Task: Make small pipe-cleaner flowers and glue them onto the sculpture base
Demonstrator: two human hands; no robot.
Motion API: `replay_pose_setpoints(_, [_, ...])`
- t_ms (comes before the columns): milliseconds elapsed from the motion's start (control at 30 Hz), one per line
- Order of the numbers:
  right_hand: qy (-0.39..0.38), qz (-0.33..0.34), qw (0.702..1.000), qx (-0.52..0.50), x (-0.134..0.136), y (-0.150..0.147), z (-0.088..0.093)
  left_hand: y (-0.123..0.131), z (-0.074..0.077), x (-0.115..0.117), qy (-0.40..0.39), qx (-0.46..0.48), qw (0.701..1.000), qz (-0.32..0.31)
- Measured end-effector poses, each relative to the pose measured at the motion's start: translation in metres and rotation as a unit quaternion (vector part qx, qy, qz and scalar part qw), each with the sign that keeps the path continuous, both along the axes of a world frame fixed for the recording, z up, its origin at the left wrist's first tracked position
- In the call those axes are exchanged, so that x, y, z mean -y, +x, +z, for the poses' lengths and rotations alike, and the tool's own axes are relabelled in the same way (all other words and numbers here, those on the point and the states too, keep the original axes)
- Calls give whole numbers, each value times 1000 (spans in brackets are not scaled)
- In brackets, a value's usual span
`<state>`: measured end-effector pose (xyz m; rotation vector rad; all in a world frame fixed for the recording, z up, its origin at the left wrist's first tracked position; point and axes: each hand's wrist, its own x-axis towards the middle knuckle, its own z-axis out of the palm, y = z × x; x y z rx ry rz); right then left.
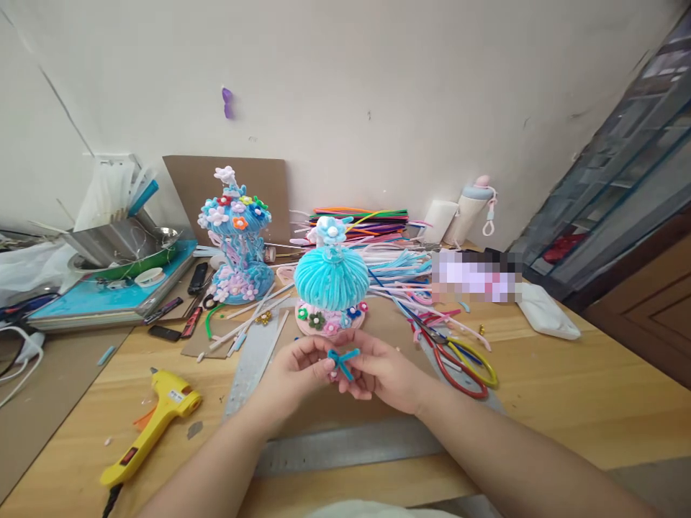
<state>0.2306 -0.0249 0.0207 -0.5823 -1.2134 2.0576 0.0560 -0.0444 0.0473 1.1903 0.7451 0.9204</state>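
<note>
Between my two hands is a short teal pipe cleaner [345, 362], bent into a small loop with two loose ends pointing right. My left hand [299, 367] pinches it at the loop side with thumb and fingers. From the other side, my right hand [386, 368] has its fingers closed around the ends. Just beyond my fingertips stands a turquoise pipe-cleaner dome [330, 277] topped with flowers, on a pink base with small flowers. Farther left is a taller blue flowered pipe-cleaner piece [237, 237].
A yellow glue gun [154, 424] lies at left front. Red-handled scissors [458, 363] and a yellow-handled pair [475, 360] lie at right. Bundles of pipe cleaners [394, 262] spread behind the dome. A metal bowl [116, 241], a bottle [469, 212] and a white case [548, 311] stand around.
</note>
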Motion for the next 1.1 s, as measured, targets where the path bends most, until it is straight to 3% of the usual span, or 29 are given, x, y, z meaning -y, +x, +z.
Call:
replay_pose_setpoints(67, [39,-86,995,11,1,-2,-2,-1,-7,1,-49,8,998,35])
replay_pose_setpoints(133, [66,-121,990,18,2,-3,-2,-1,-13,2,-92,22,995,41])
replay_pose_setpoints(233, [57,-101,993,13,4,-4,-5,0,-17,3,-119,39,991,40])
replay_pose_setpoints(367, [-9,-86,996,-26,7,-4,-10,2,-18,4,-126,66,989,39])
replay_pose_setpoints(567, [-66,-66,994,-47,8,-4,-11,4,-23,2,-96,76,992,41])
replay_pose_setpoints(833, [-105,-34,993,-47,5,3,-5,6,-25,3,-46,7,997,60])
replay_pose_setpoints(1100, [-65,-27,996,53,2,5,0,4,-26,4,35,-79,991,99])
